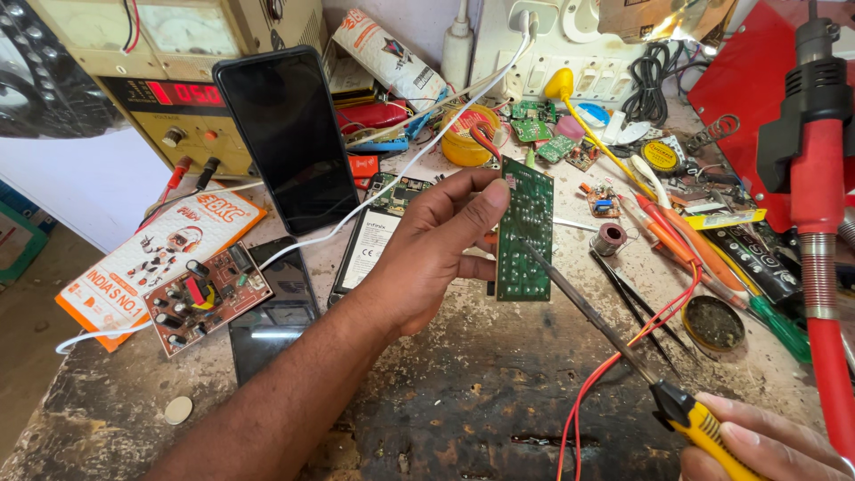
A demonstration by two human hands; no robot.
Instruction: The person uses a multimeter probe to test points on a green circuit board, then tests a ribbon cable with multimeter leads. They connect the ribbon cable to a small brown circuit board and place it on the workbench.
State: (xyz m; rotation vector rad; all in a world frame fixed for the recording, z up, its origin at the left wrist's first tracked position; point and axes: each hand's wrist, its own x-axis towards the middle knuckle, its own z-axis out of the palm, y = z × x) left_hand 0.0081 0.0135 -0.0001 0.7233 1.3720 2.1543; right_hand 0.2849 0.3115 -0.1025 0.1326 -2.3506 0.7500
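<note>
My left hand [434, 247] grips a green circuit board [524, 230] upright by its left edge, solder side facing me, above the scorched middle of the workbench. My right hand [764, 443], at the bottom right corner, is closed around the yellow handle of a soldering iron [690, 419]. The iron's long dark tip runs up and left and touches the lower part of the green board. A red cable trails from the iron's handle down to the bottom edge.
A black phone [289, 134] leans against a beige power supply [178, 80] at the back left. A brown circuit board [207, 297], a dark glass panel [267, 321], a coin [178, 410], tweezers [637, 307], a solder spool [611, 239], a flux tin [712, 322] and a red hot-air tool [815, 178] lie around.
</note>
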